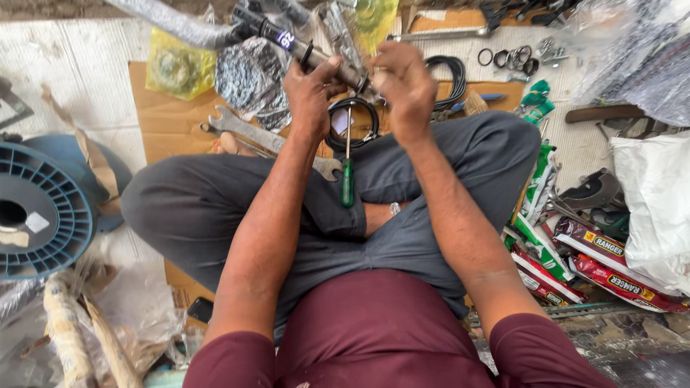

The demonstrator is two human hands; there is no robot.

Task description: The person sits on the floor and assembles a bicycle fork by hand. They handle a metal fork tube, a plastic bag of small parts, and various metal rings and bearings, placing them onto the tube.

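Note:
I sit cross-legged on the floor in grey trousers. My left hand (310, 93) grips a dark metal tube (298, 44) that slants up to the left and carries a black ring. My right hand (404, 80) is closed around the tube's lower end beside it; what lies inside its fingers is hidden. A green-handled screwdriver (347, 172) rests on my lap just below both hands. A black rubber ring (352, 123) lies under the hands, and a large steel spanner (251, 133) lies across the cardboard to the left.
A blue plastic spool (43, 212) stands at the left. Red and green packets (596, 259) and a white bag (658, 205) crowd the right. Rings, cables and wrapped parts (514, 57) lie ahead on cardboard (165, 122). Paper-wrapped sticks (68, 330) sit at lower left.

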